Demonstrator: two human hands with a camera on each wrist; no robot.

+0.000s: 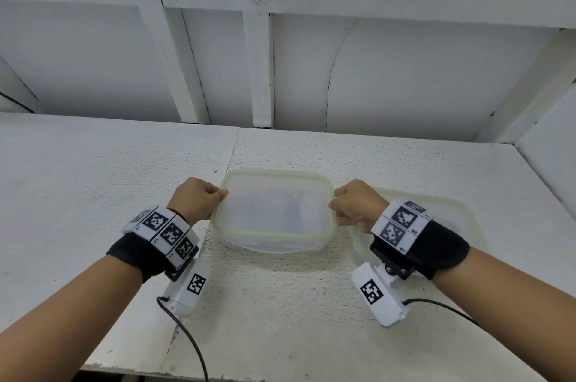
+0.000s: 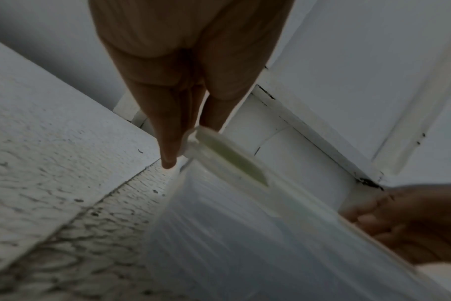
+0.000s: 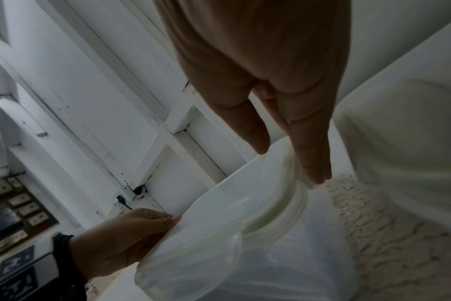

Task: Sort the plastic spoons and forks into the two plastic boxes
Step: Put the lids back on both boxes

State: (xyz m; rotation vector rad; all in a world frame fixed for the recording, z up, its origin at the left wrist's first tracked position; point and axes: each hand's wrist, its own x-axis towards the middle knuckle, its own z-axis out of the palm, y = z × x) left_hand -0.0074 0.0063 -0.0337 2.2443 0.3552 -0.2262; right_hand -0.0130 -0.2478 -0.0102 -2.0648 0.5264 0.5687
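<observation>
A white, rough-textured surface (image 1: 280, 303) fills the lower half of the head view, with a seam running back from its near edge toward the wall. Behind it stands a white panelled wall (image 1: 311, 69) of painted battens, scuffed and cracked at the joints. In the right wrist view a dark panel with pale switches (image 3: 15, 211) sits at the far left, too dim to read.

Both wrist views are dark and soft. The spoons and forks cannot be made out: faint bluish shapes show through the cloudy wall of the held box, but they are too blurred to name. The second plastic box (image 1: 461, 225) lies on the surface at the right, largely hidden behind the right wrist band and its tagged camera, so only its pale green rim shows.

The plastic box (image 1: 274, 213) is translucent, rectangular with rounded corners and a pale green rim. It is at the middle of the surface, between the 2 hands, tilted with its opening toward the camera; whether its base touches the surface is unclear.

The left hand (image 1: 196, 200) pinches the box's left rim, its fingers (image 2: 168, 146) together and clamped on the edge with the thumb. The right hand (image 1: 358, 204) grips the right rim the same way, its fingers (image 3: 309, 154) closed against the plastic. Black cables trail from the 2 wrist cameras toward the near edge.
</observation>
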